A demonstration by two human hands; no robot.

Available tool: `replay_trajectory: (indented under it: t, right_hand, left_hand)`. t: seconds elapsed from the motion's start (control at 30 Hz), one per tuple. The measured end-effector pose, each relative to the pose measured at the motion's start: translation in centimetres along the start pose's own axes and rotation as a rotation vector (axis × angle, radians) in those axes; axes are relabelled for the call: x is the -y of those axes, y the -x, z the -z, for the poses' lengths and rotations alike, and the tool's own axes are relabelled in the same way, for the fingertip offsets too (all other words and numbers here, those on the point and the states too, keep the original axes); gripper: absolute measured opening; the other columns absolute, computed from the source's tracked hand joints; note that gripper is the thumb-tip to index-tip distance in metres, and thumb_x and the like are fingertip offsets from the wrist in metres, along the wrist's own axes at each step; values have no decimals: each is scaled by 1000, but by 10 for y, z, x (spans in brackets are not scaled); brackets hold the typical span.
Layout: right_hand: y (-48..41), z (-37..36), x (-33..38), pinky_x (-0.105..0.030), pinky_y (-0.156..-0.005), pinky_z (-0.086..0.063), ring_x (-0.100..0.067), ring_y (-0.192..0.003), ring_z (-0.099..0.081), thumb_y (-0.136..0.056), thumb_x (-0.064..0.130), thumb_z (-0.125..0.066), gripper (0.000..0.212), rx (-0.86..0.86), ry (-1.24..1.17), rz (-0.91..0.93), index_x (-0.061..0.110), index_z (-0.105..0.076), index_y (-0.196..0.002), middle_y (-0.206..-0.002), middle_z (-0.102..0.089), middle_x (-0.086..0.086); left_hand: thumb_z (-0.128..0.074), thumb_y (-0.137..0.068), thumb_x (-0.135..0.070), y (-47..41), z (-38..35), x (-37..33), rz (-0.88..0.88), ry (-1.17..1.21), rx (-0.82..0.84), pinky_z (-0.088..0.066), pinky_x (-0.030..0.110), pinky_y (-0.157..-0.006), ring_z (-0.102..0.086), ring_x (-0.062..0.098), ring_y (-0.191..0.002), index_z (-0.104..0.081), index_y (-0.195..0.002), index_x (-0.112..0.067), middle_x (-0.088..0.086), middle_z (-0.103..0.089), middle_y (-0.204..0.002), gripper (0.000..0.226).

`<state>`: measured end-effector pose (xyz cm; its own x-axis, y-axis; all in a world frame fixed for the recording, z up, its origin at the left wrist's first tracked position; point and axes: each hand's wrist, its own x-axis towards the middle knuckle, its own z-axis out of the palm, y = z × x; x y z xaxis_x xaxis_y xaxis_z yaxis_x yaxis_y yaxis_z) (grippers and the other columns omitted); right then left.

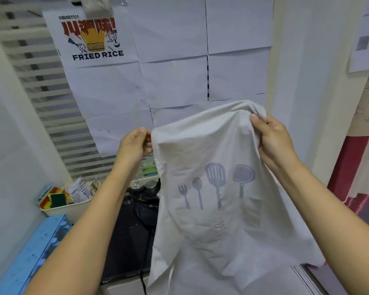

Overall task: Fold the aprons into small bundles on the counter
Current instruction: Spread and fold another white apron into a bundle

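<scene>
A white apron (211, 226) with grey prints of a fork, spoon, spatula and pan hangs in the air in front of me. My left hand (135, 144) pinches its upper left corner. At the upper right, my right hand (274, 141) grips a bunched fold of the cloth, thumb on top. The apron's lower part drapes down over the counter and hides it. A dark apron or cloth (136, 220) lies crumpled on the counter to the left, below my left forearm.
A white bin (73, 207) with sponges and packets stands at the left, with a blue rack (32, 256) in front of it. A glass and a metal lid (150, 184) sit behind the dark cloth. Paper sheets and a "FRIED RICE" poster (94, 39) cover the wall ahead.
</scene>
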<state>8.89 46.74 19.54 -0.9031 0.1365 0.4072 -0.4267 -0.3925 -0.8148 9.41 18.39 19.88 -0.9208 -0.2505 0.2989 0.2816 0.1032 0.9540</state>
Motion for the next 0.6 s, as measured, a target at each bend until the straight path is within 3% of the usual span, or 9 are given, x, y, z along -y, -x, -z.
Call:
replay_trajectory:
  t: [0.1,0.13,0.2,0.3,0.4,0.47,0.53,0.6]
  right_hand:
    - [-1,-3,-1,-23,-69,-54,-10,-75,-67,-98,8,-47,19,135,106,-113,10,-64,-106,-84,-73,2]
    - [-1,-4,-2,-24,-72,-54,-11,-79,-67,-98,7,-46,20,207,164,-133,12,-62,-110,-89,-73,2]
    - [-4,1,5,-25,-82,-53,-12,-92,-66,-98,5,-45,29,356,275,-168,23,-58,-118,-103,-70,2]
    - [-11,15,21,-24,-88,-52,-12,-104,-64,-98,5,-43,41,503,324,-199,35,-53,-125,-116,-66,6]
    - [-24,28,26,-25,-99,-45,-8,-118,-56,-99,5,-43,52,468,511,-50,35,-40,-142,-133,-58,11]
    - [-33,31,25,-25,-105,-38,-2,-128,-47,-99,6,-42,57,446,653,62,40,-32,-144,-142,-48,16]
    - [-42,36,21,-20,-99,-41,2,-119,-52,-100,9,-42,48,420,723,77,41,-42,-137,-133,-55,18]
    - [-55,43,12,-20,-86,-45,1,-99,-60,-100,15,-45,28,360,848,89,35,-58,-115,-109,-65,17]
  left_hand:
    - [-40,-94,-56,-2,-15,8,172,-26,207,-45,27,-63,-60,18,-72,-68,-91,-9,5,-66,-78,55]
    - [-44,-94,-55,-2,-17,13,183,-53,230,-48,26,-64,-64,20,-76,-71,-94,-12,4,-70,-84,51]
    - [-55,-95,-33,-3,-24,23,133,-57,189,-50,21,-60,-66,19,-79,-74,-92,-18,0,-74,-83,24]
    - [-55,-95,-23,-5,-26,22,-5,-85,45,-50,26,-69,-66,16,-83,-72,-89,-26,-1,-73,-89,17]
    - [-46,-97,-11,-11,-31,9,-360,-159,-151,-44,14,-74,-57,-3,-81,-62,-92,-22,-14,-64,-89,20]
    - [-43,-97,-6,-17,-41,4,-505,-144,-192,-43,15,-83,-56,-4,-87,-60,-97,-18,-14,-62,-92,21]
    - [-42,-98,-7,-28,-51,7,-537,-154,-217,-42,13,-86,-56,1,-92,-60,-107,-14,-10,-62,-98,21]
    - [-42,-101,-12,-42,-61,14,-524,-210,-236,-39,6,-85,-53,1,-100,-57,-122,-10,-5,-61,-111,26]
